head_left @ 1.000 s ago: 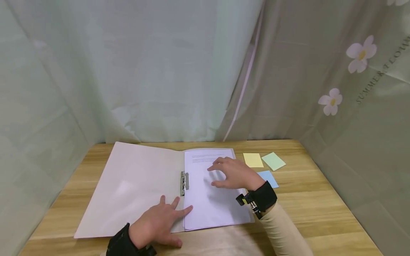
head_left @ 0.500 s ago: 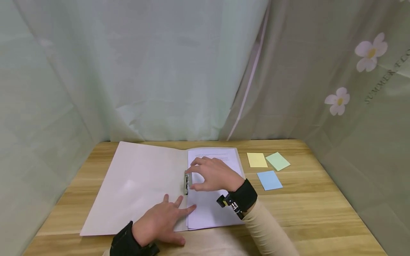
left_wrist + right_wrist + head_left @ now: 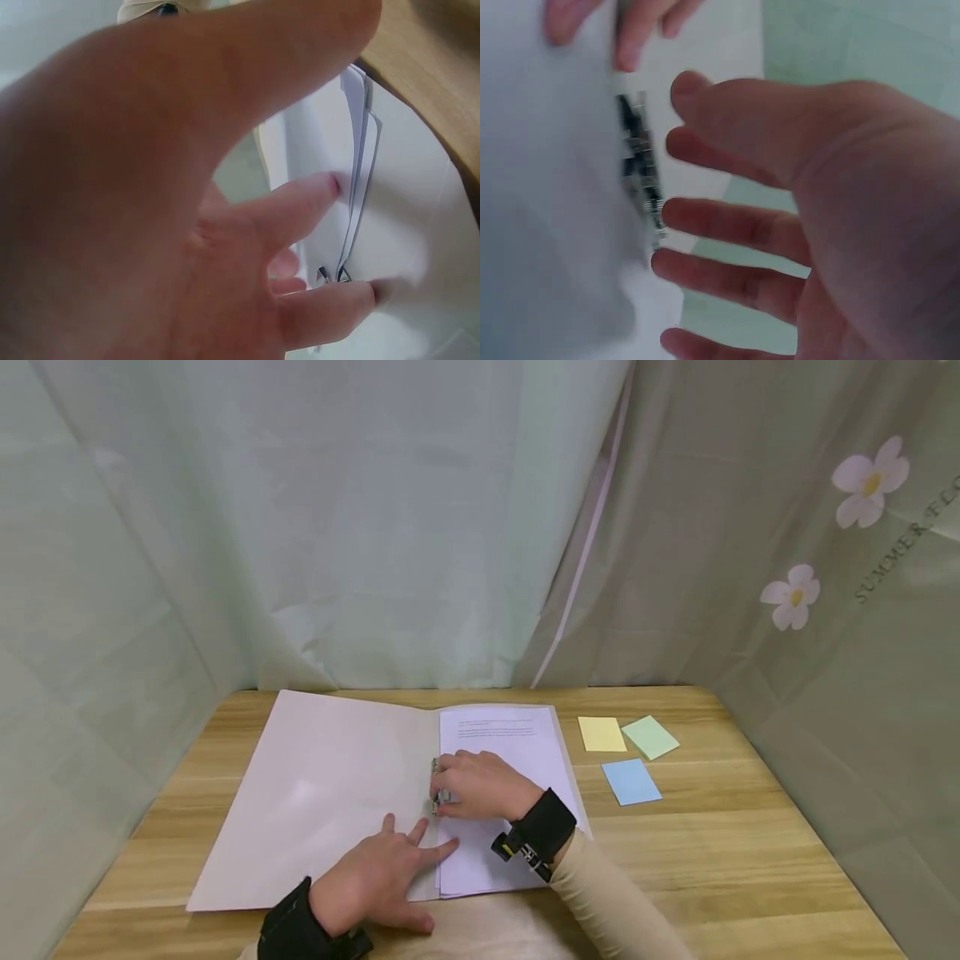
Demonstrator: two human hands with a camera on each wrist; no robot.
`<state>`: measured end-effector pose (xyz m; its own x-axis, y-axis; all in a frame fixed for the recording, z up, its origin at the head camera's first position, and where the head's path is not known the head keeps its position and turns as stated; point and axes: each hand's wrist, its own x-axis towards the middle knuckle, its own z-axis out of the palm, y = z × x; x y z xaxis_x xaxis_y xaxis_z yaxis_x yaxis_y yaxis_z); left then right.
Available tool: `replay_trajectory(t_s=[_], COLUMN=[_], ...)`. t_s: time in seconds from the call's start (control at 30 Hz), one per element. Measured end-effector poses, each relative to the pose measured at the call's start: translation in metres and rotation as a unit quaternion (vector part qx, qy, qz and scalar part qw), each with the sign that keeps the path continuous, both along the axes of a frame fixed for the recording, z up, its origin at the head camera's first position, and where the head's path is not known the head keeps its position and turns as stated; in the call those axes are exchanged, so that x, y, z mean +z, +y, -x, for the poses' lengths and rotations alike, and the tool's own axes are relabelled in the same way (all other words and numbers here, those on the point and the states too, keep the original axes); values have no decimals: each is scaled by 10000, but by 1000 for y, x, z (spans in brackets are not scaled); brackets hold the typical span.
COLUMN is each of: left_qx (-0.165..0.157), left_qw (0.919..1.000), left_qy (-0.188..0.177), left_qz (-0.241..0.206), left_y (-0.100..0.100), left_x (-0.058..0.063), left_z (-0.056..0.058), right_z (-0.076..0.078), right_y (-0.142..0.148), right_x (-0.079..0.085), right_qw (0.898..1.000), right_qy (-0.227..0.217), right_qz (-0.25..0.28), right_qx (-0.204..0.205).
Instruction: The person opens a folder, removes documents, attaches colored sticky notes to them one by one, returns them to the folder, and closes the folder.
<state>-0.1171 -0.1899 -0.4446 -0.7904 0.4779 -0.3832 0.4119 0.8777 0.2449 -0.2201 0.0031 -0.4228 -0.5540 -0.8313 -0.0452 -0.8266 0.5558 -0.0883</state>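
Note:
A pale folder point(image 3: 322, 793) lies open on the wooden table, with printed sheets of paper point(image 3: 495, 735) on its right side. A metal lever clip point(image 3: 641, 154) sits along the fold, at the sheets' left edge. Over the sheets, my right hand point(image 3: 483, 785) reaches to the clip; in the right wrist view its fingertips hover right at the clip, bent slightly, the thumb above them. My left hand point(image 3: 382, 877) rests with spread fingers near the fold's lower end, one finger across the paper's edge. In the head view, the right fingers hide part of the clip.
Right of the folder lie yellow point(image 3: 602, 734), green point(image 3: 650, 737) and blue sticky notes point(image 3: 632, 782). Curtains point(image 3: 420, 527) hang behind the table point(image 3: 735, 860) and at both sides.
My right hand has moved left across the sheets and down to the clip, uncovering the blue note. The left hand stays in place on the folder.

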Motion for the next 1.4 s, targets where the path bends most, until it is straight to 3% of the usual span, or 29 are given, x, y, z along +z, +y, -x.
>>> replay_trajectory(t_s=[0.2, 0.33, 0.4, 0.57, 0.67, 0.87, 1.13, 1.4], left_qx=[147, 140, 163, 222, 59, -42, 128, 254], left_qw=[9998, 9998, 9997, 9997, 10000, 10000, 9998, 9995], left_qy=[-141, -81, -106, -123, 0, 39, -95, -138], left_qz=[-12, -65, -129, 1, 81, 40, 128, 128], left_y=[2, -4, -6, 3, 6, 3, 13, 14], left_x=[-3, -26, -31, -12, -1, -1, 21, 26], left_z=[1, 6, 6, 2, -1, -1, -6, -9], right_z=[0, -2, -3, -7, -8, -7, -9, -8], right_y=[-6, -11, -12, -15, -16, -17, -19, -21], right_x=[-12, -17, -19, -21, -22, -23, -25, -25], right_qw=[9995, 9987, 9983, 9977, 9978, 9984, 9994, 9994], right_qy=[295, 462, 510, 465, 432, 489, 198, 96], right_qz=[-84, -104, -112, -45, 32, 93, 132, 119], right_qx=[-91, -189, -265, -488, -506, -264, -233, -295])
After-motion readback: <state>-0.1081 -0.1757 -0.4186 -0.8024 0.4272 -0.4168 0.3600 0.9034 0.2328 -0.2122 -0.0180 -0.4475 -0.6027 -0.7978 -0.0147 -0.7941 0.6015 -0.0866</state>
